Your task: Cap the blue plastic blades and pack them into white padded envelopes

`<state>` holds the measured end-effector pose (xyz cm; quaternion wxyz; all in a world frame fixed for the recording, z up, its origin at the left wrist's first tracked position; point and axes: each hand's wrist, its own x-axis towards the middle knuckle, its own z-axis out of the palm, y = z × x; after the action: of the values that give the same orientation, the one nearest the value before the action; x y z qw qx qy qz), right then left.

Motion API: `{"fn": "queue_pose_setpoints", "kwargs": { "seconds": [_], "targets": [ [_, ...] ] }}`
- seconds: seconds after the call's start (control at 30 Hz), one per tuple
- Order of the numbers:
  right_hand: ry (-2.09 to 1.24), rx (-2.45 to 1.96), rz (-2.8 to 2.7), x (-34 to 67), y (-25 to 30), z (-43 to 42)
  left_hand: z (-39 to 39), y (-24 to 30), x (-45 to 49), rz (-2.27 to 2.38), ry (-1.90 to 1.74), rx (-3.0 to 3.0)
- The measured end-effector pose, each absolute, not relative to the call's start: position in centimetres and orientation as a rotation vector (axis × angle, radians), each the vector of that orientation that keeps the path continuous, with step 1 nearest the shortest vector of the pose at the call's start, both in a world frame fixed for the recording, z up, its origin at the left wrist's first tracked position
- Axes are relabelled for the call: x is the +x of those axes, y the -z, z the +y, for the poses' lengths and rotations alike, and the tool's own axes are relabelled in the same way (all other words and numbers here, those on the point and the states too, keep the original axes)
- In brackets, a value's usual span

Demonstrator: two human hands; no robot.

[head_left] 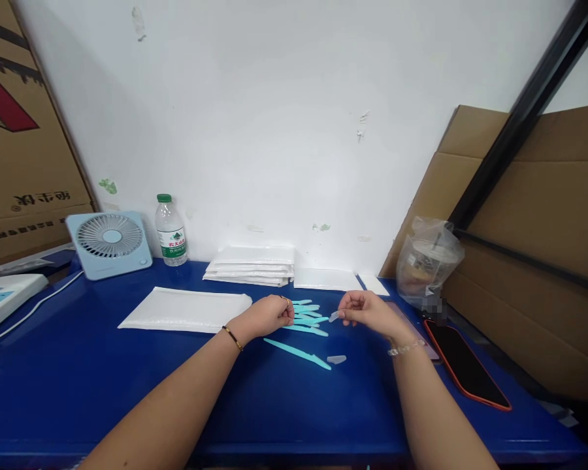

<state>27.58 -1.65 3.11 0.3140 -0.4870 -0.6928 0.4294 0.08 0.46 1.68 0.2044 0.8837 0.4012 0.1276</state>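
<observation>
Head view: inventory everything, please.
Slim tools: several, turquoise, centre
Caps: two, clear, centre
Padded envelope: one, white, left
Envelope stack: one, white, rear
Flat pieces: two, white, rear
Fan: one, blue, left
Bottle: one, clear, beside fan
Bagged cup: one, clear, right
Phone: one, black-orange, right
Slab: one, pinkish, right
Device: one, white, left
Cable: one, white, left
Cardboard: several, brown, both sides
Bars: two, black, right
Wall: one, white, behind
Table: one, blue, beneath
Bracelets: two, dark and clear, wrists
Ring: one, gold, left hand
Left hand: one, at tools
Right hand: one, pinching cap
</observation>
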Motion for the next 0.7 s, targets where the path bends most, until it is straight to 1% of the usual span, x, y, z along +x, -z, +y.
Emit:
{"fn": "queue_pose_setpoints", "kwargs": {
  "seconds": [0.37, 0.47, 0.53, 0.6, 0.7],
  "targets": [
    [-1.188, -1.183, -1.815, 25.7, -2.3, -1.4, -0.1, -2.3, 0.7, 1.099, -0.419, 2.425],
    [-1.085, -1.261, -1.832, 25.7, -1.9, -1.3, 0.3, -2.0, 0.6, 1.168, -0.394, 2.474],
    [-1.011, -1.338, -1.93, 26.1, -2.1, -1.5, 0.5, -1.7, 0.4, 1.242, -0.37, 2.515],
    [-1.039, -1.364, -2.128, 26.5, -2.4, -1.9, 0.6, -1.6, 0.3, 1.291, -0.389, 2.558],
    [-1.121, -1.333, -2.424, 26.5, -2.8, -2.5, -0.1, -2.0, 0.4, 1.156, -0.428, 2.592]
  ]
}}
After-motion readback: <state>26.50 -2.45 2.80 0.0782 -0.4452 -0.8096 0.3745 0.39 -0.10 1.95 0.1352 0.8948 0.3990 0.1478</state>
